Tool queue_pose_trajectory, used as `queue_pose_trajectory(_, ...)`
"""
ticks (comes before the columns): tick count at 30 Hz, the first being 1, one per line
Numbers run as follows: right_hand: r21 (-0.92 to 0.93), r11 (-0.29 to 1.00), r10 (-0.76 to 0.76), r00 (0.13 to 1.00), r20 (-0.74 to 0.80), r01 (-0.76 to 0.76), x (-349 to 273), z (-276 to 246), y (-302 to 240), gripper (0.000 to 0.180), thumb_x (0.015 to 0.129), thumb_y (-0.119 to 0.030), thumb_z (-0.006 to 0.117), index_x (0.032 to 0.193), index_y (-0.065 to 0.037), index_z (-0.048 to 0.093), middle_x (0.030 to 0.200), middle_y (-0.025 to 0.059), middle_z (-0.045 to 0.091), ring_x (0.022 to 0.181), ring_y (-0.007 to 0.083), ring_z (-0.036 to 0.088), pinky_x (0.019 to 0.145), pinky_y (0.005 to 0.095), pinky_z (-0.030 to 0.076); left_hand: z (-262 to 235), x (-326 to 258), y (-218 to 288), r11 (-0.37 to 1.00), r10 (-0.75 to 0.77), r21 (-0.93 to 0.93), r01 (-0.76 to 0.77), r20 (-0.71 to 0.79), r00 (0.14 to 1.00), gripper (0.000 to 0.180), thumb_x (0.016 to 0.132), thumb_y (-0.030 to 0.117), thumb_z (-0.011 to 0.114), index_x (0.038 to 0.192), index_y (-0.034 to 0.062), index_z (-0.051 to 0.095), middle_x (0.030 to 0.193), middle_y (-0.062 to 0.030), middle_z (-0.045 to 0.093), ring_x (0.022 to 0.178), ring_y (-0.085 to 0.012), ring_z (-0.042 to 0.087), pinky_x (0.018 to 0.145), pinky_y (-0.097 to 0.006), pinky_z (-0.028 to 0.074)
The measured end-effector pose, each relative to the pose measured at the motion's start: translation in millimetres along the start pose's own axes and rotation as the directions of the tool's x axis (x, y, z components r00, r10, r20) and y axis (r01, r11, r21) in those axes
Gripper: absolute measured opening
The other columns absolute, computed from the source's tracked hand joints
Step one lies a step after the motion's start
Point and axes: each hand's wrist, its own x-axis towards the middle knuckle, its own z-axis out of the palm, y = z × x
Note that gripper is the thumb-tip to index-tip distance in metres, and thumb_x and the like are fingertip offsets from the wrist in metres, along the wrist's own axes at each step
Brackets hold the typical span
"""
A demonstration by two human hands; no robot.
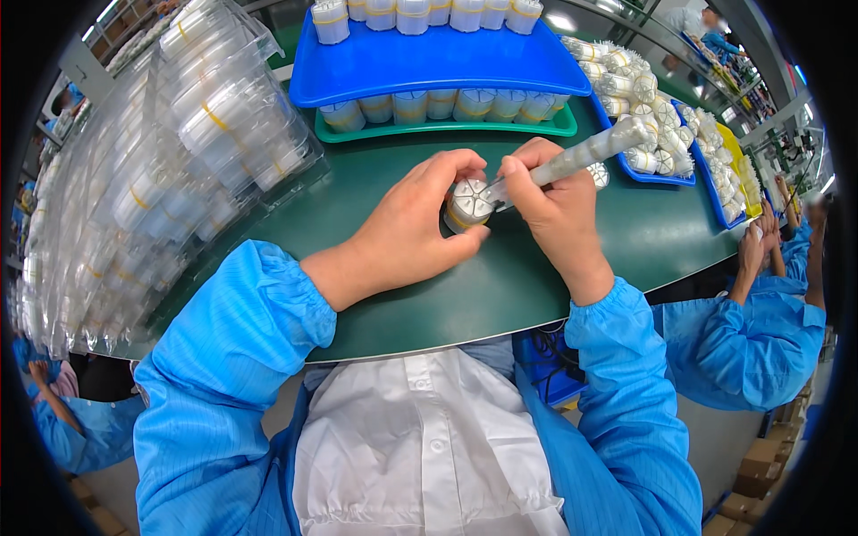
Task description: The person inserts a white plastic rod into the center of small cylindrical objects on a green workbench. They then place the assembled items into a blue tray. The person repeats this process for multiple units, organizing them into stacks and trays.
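Note:
My left hand [402,223] curls round a short, round bundle of white wedge-shaped pieces [467,201] with a yellow band about it. The bundle stands upright on the green worktop, its segmented top facing up. My right hand [563,214] grips a long, pale, stick-shaped tool [581,150] that looks wrapped in clear film. Its narrow end meets the right edge of the bundle's top; its thick end points up to the right. What the tip does there is too small to tell. Behind my right hand, another white segmented piece [600,174] shows in part.
A blue tray [429,67] of banded white bundles sits above a green tray [447,130] holding more. Clear plastic trays [161,161] are piled high at left. Blue trays [661,179] of white bundles stand at right, near a co-worker's blue sleeve [742,339].

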Motion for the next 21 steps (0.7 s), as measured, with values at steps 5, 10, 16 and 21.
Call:
queue_pose_trajectory(5, -0.051, 0.990, -0.133, 0.991, -0.021, 0.132, -1.9, -0.3, 4.4, 0.016, 0.091, -0.012, 0.070, 0.081, -0.002, 0.062, 0.071, 0.0008, 0.059, 0.063, 0.0065, 0.052, 0.055, 0.0253, 0.039, -2.0, 3.6, 3.2, 0.991, 0.025, 0.133, -0.026, 0.009, 1.000, 0.062, 0.081, 0.010, 0.078, 0.135, 0.0031, 0.049, 0.121, -0.0153, 0.061, 0.115, -0.0290, 0.061, 0.098, -0.038, 0.049)
queue_pose_trajectory(10, -0.003, 0.985, -0.166, 0.953, -0.252, 0.171, -21.4, -30.4, -19.3, 0.013, 0.093, -0.005, 0.066, 0.080, -0.002, 0.063, 0.078, 0.0025, 0.060, 0.062, 0.0067, 0.052, 0.054, 0.0250, 0.040, -32.2, -7.7, 2.3, 0.904, -0.005, 0.425, 0.050, -0.107, 0.994, 0.057, 0.083, 0.006, 0.074, 0.134, 0.0030, 0.050, 0.117, -0.0158, 0.062, 0.112, -0.0322, 0.061, 0.096, -0.039, 0.048)
queue_pose_trajectory(16, -0.028, 0.999, 0.004, 0.865, -0.502, -0.021, -43.5, -91.2, -5.9, 0.016, 0.098, -0.012, 0.063, 0.085, -0.003, 0.064, 0.070, -0.0009, 0.059, 0.054, 0.0028, 0.048, 0.048, 0.0209, 0.036, -9.7, 17.1, 47.0, 0.690, 0.332, 0.688, -0.225, -0.025, 0.943, 0.057, 0.077, 0.006, 0.078, 0.128, 0.0014, 0.054, 0.123, -0.0181, 0.058, 0.115, -0.0387, 0.056, 0.099, -0.047, 0.044)
queue_pose_trajectory(21, -0.004, 0.999, 0.028, 0.841, -0.541, -0.037, -37.4, -98.9, 7.6, 0.018, 0.100, -0.017, 0.062, 0.086, -0.005, 0.063, 0.066, -0.0014, 0.058, 0.050, 0.0015, 0.045, 0.044, 0.0199, 0.034, 80.8, 77.1, 38.7, 0.868, 0.311, 0.419, -0.268, -0.036, 0.950, 0.061, 0.084, 0.019, 0.076, 0.133, -0.0028, 0.047, 0.131, -0.0229, 0.053, 0.123, -0.0418, 0.051, 0.105, -0.045, 0.045)
